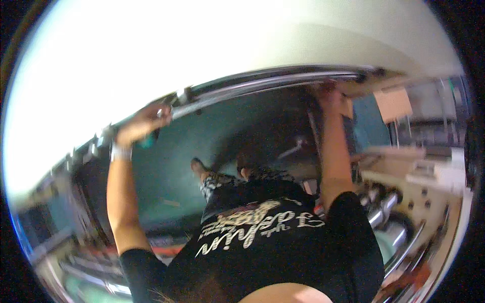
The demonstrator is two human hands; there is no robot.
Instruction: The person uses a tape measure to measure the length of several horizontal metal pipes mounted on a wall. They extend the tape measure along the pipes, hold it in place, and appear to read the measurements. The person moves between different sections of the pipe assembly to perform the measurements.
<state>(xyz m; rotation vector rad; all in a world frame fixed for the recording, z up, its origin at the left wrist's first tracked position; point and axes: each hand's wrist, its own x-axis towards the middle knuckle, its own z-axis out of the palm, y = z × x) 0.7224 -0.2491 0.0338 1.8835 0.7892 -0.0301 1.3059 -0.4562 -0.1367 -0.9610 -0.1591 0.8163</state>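
Note:
A long metal rail (262, 86) runs along the near edge of a broad, pale, sheet-like surface (227, 40). My left hand (141, 125) is at the rail's left part, its fingers curled beside a small metal fitting (184, 95). Something small and teal (147, 141) shows under that palm; its kind cannot be made out. My right hand (329, 94) reaches up to the rail's right end. Blur and shadow smear its fingers, so whether it grips the rail is unclear.
Under the rail is a green floor (166, 177), with my feet on it. To the right stand a cardboard-coloured panel (392, 105) and a pale machine frame with metal rollers (386, 204). More metal bars (96, 283) lie at the lower left.

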